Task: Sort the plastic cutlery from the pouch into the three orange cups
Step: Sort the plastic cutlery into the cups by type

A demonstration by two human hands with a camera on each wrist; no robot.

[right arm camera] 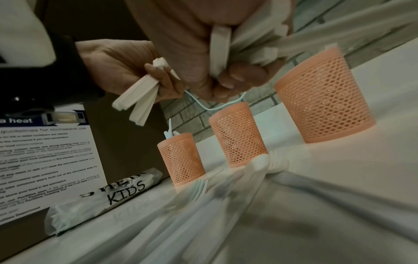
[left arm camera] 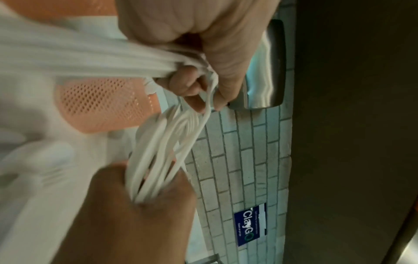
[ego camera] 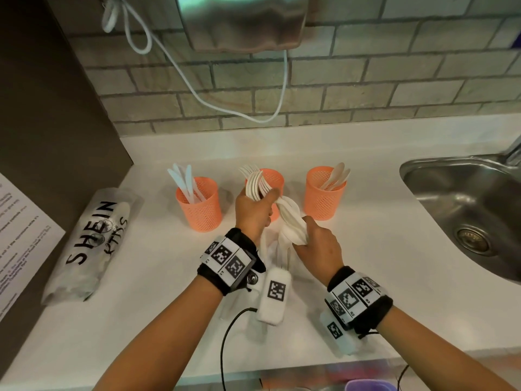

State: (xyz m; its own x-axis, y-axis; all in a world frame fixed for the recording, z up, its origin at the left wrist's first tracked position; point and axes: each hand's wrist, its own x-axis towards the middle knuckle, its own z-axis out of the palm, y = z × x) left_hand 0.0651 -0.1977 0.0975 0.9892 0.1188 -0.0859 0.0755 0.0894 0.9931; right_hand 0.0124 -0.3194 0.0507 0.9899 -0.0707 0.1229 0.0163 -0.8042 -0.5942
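Three orange cups are seen in a row on the white counter (ego camera: 380, 249), below a tiled wall. At far left, a printed sheet (ego camera: 17, 244) is fixed to a dark panel; "heat" and "guidelines for microwave use" are legible in the right wrist view. Beside it the pouch (ego camera: 93, 246) is laid flat, marked "SHEIN KIDS". The left cup (ego camera: 200, 208) is loaded with knives (ego camera: 181, 180). The middle cup (ego camera: 275, 182) is partly hidden behind the hands; its contents cannot be made out. The right cup (ego camera: 324, 197) is loaded with spoons (ego camera: 337, 176). A sink (ego camera: 465, 210) is set at far right. A blue sticker (left arm camera: 250, 226) reading "ClayGO" is noted on the tiles in the left wrist view.

A bunch of forks (ego camera: 255, 182) is gripped in the curled fingers of the left hand (ego camera: 253, 213), over the middle cup. A second bunch of white cutlery (ego camera: 291, 221) is gripped by the handles in the right hand (ego camera: 318, 246); its type cannot be told.
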